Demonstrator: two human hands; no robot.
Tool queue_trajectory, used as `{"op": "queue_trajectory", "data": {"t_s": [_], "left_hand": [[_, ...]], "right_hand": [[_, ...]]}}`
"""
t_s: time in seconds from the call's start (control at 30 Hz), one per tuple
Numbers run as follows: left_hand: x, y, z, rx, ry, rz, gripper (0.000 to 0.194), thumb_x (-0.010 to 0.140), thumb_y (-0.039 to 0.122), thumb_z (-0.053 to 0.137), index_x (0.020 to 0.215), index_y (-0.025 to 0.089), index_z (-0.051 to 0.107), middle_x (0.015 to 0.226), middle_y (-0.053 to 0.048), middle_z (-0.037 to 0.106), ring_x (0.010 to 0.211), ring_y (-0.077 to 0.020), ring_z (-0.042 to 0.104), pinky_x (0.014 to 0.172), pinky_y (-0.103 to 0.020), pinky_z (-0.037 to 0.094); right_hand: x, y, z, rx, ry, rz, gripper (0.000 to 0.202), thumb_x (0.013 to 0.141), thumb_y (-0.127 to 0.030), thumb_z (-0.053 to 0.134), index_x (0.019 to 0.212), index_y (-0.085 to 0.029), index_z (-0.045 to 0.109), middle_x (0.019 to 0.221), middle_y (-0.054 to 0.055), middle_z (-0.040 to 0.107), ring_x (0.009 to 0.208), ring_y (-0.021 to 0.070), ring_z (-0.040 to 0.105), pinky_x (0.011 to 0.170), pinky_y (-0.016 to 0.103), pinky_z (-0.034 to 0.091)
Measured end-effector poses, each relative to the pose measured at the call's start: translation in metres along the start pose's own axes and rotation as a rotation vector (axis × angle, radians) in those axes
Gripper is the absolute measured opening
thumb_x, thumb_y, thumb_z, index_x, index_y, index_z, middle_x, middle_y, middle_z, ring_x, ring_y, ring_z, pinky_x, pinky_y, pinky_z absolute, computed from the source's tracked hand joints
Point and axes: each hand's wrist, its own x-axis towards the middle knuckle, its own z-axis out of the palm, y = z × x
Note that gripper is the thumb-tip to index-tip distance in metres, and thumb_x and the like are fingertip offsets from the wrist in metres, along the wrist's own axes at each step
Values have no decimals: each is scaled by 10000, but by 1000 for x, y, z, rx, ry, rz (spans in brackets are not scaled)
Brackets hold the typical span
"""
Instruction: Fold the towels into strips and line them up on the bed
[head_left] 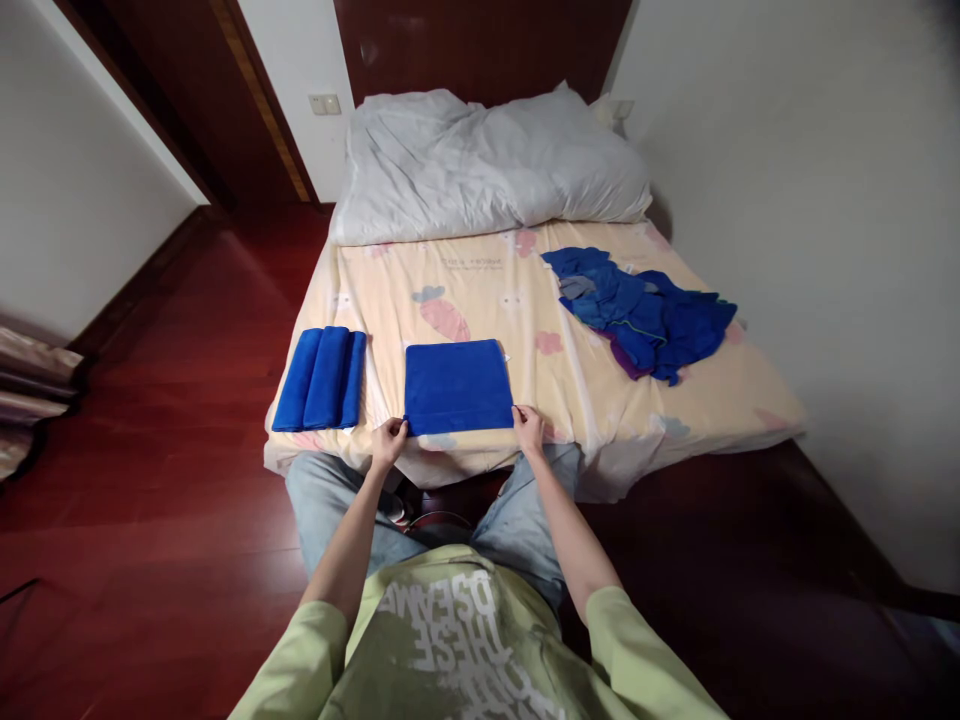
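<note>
A blue cloth [458, 385] lies flat as a neat rectangle near the front edge of the bed. My left hand [390, 440] pinches its near left corner, and my right hand [528, 426] pinches the near right corner. To the left of it, several rolled or folded blue cloths [321, 378] lie side by side. A loose, crumpled heap of blue cloths [645, 315], with some grey and purple showing, rests on the right part of the bed.
The bed [480, 285] has a pale yellow patterned sheet. A bulky white quilt [487, 165] spans its head end, before a dark headboard [480, 45]. A white wall [810, 200] stands on the right, and a curtain [34, 385] hangs at the far left.
</note>
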Motion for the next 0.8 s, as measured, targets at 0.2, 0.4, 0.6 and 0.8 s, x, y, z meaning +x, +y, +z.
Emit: {"op": "queue_trajectory", "data": {"t_s": [0.2, 0.4, 0.6, 0.8], "left_hand": [[1, -2, 4, 18, 27, -8, 293, 833, 490, 613, 780, 216, 703, 637, -36, 696, 596, -203, 651, 628, -308, 496], [-2, -5, 10, 29, 38, -10, 248, 845, 459, 610, 791, 225, 672, 634, -26, 662, 603, -200, 631, 626, -308, 469], [0, -6, 7, 68, 118, 131, 165, 862, 392, 650, 852, 228, 665, 844, -75, 662, 811, -238, 640, 766, -355, 534], [3, -2, -7, 112, -95, 374, 221, 968, 286, 538, 961, 250, 756, 1111, -107, 740, 1079, -285, 614, 990, -451, 535]], "right_hand": [[-2, 0, 2, -48, -11, 0, 462, 920, -564, 483, 905, -184, 744, 888, 155, 766, 774, 257, 698, 789, 370, 560], [-3, -6, 2, -120, -29, -4, 417, 953, -517, 466, 972, -180, 709, 851, 136, 739, 745, 243, 663, 764, 359, 539], [-7, -20, -9, -186, -107, -165, 304, 986, -344, 457, 1025, -186, 713, 1046, 137, 706, 929, 241, 634, 903, 381, 525], [-5, -21, -31, -187, -340, -422, 381, 935, -139, 456, 1086, -260, 785, 1173, 87, 722, 1132, 254, 628, 1078, 429, 492]]}}
